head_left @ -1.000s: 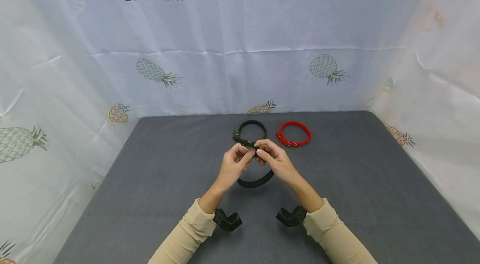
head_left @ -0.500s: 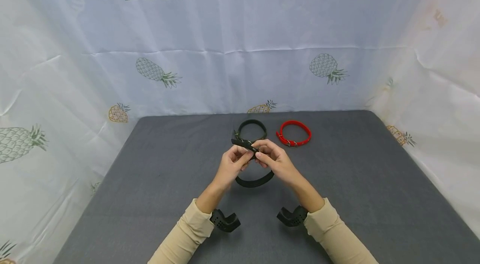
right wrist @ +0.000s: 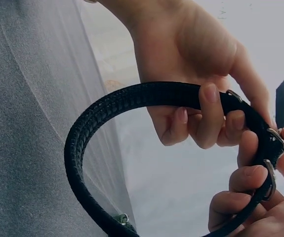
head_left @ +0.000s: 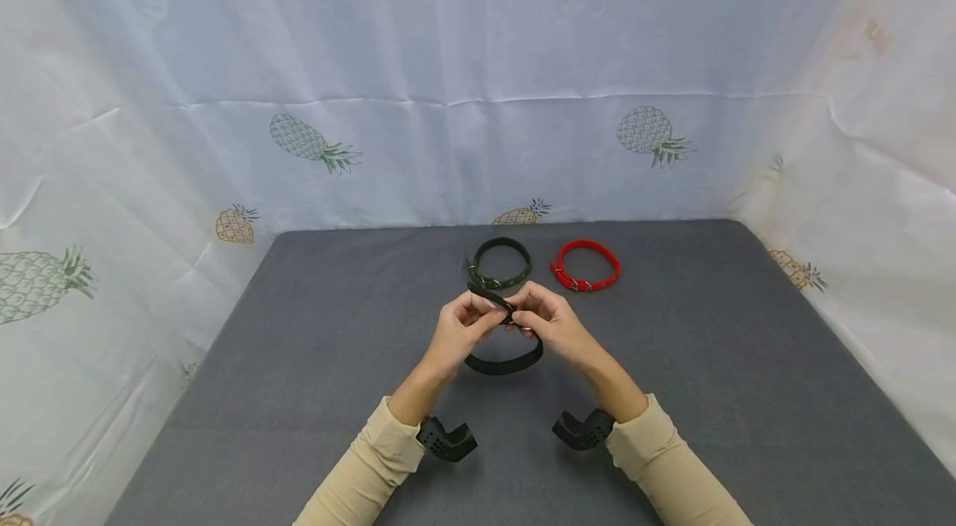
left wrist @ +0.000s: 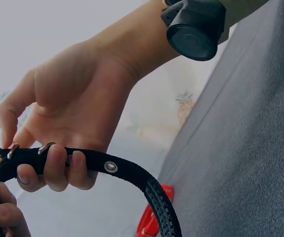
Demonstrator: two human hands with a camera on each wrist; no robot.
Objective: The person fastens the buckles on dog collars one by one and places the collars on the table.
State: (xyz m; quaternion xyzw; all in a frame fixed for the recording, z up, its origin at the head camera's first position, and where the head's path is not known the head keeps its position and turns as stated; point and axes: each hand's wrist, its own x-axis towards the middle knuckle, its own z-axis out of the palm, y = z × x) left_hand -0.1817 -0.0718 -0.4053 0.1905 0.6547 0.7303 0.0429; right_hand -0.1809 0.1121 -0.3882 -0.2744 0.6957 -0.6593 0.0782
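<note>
A black collar [head_left: 508, 367] with metal buckle hardware is held up in a loop between both hands, its lower curve hanging toward the person. My left hand [head_left: 456, 333] pinches the strap near its free end, which sticks up left past the fingers. Pinching beside the buckle is my right hand [head_left: 556, 328]. In the right wrist view the buckle [right wrist: 278, 139] sits between the two hands, with the free tip [right wrist: 282, 103] standing out beyond it. The left wrist view shows a metal eyelet [left wrist: 110, 167] in the strap. Fingers partly hide the fastening.
Behind the hands, a dark green collar [head_left: 503, 242] and a red collar [head_left: 612, 273] lie buckled on the grey table [head_left: 336, 327]. A white pineapple-print curtain [head_left: 478, 161] stands at the back and sides. Black wrist cameras [head_left: 448, 440] hang below both forearms.
Both hands have come slightly toward the person with the collar. The strap's free end lifted and turned, then dipped a little. More metal now shows by the right fingers.
</note>
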